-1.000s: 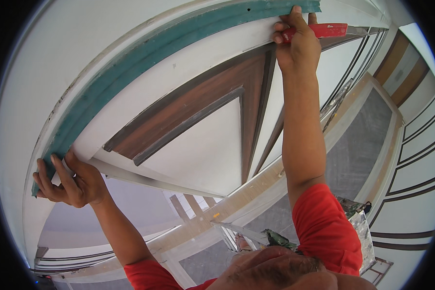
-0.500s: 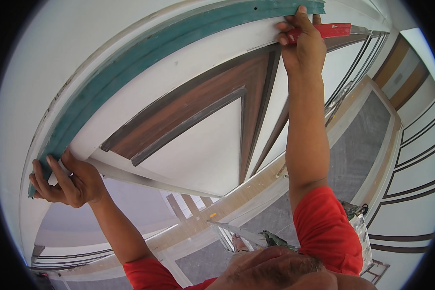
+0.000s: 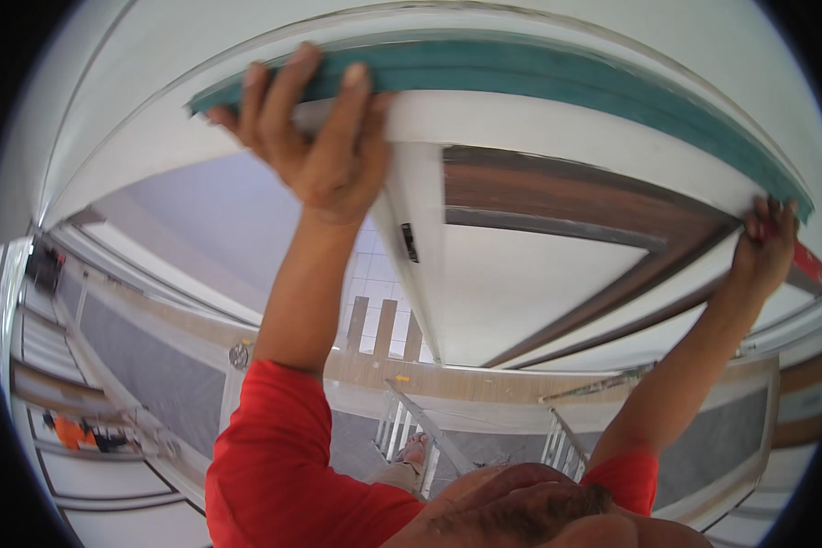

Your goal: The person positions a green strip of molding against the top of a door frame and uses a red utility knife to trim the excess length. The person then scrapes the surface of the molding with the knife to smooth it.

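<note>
Overhead, a long teal moulding strip (image 3: 521, 66) runs along the top edge of a white wall, just under a pale cornice. My left hand (image 3: 324, 151) is raised to its left end. The fingers are spread apart and lie over the strip, holding it up. At the strip's right end is my right hand (image 3: 765, 242), closed around a long red tool (image 3: 807, 263) whose kind I cannot make out. Fingers of that hand also touch the strip. Below the strip is a wooden door frame (image 3: 557, 190) with dark brown trim.
Under me stands a metal stepladder (image 3: 420, 425), with a foot (image 3: 414, 447) on it. Far below lies a floor with grey sheets (image 3: 146, 347) and wooden borders. An orange item (image 3: 71, 432) sits at the lower left. A doorway (image 3: 219, 233) opens left of the frame.
The view has turned left, so the strip and both hands appear further right. My left hand's fingers have stretched upward over the strip. The red tool remains in my right hand.
</note>
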